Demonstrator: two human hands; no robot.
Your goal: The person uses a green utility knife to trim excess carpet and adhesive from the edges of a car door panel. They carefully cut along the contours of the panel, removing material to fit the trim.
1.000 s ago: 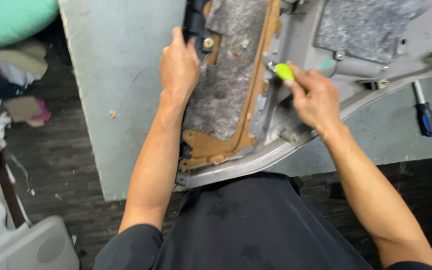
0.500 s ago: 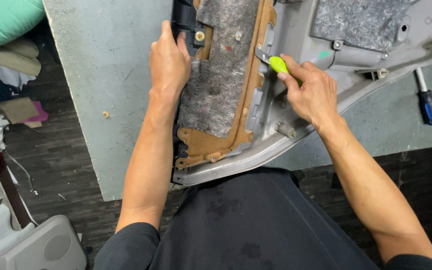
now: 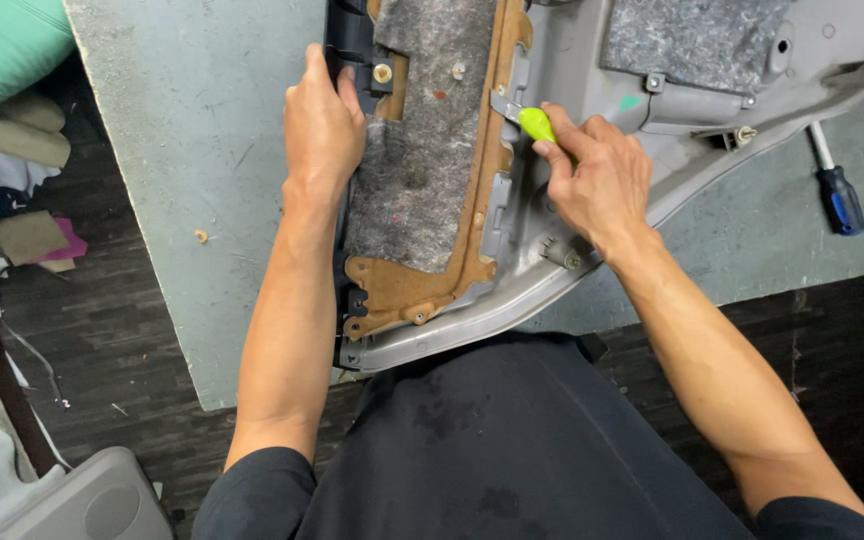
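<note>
Still early, we gripped the grey plastic door panel's (image 3: 592, 60) edge with our left hand (image 3: 322, 125), right hand (image 3: 597, 180) fingers clamped on a green-handled knife (image 3: 524, 118) at the brown fibreboard insert (image 3: 487, 160), which remained attached.

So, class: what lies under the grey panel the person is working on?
Under the grey panel you can see a grey-green tabletop, on which a blue-handled screwdriver also lies. Whatever sits directly beneath the panel's middle is covered and cannot be seen.

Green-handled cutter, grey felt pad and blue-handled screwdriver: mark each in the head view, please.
green-handled cutter (image 3: 536, 124), head view, on its green handle above the right hand's fingers.
grey felt pad (image 3: 422, 150), head view, on the middle of the felt.
blue-handled screwdriver (image 3: 840, 200), head view, on its blue handle.
</note>
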